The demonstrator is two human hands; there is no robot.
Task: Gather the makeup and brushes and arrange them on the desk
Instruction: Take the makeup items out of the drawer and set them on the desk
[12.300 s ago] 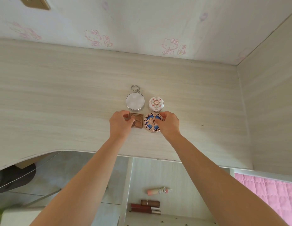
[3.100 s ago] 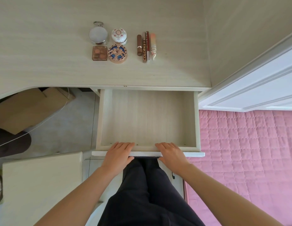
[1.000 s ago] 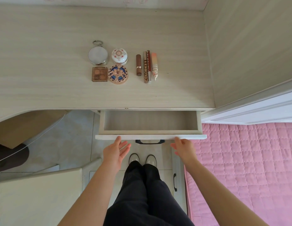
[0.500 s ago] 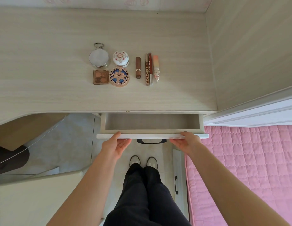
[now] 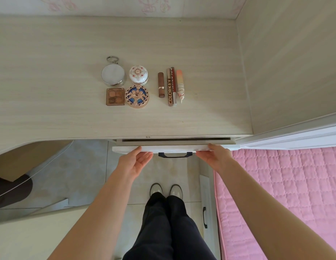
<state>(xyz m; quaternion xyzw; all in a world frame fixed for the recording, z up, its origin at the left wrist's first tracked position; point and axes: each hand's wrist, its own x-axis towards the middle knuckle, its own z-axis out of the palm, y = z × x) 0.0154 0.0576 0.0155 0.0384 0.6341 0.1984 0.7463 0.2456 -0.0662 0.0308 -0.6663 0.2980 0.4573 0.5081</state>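
While on woodgrain desk (image 5: 50, 87), round compacts (image 5: 137, 96)

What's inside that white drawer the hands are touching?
Only a thin dark gap shows behind the white drawer front; nothing is visible in it. The rest of the inside is covered by the pale wooden desk top.

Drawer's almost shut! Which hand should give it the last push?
Probably the left hand: its open fingers press the drawer front beside the handle. The right hand has fingers over the top edge, near the narrow gap.
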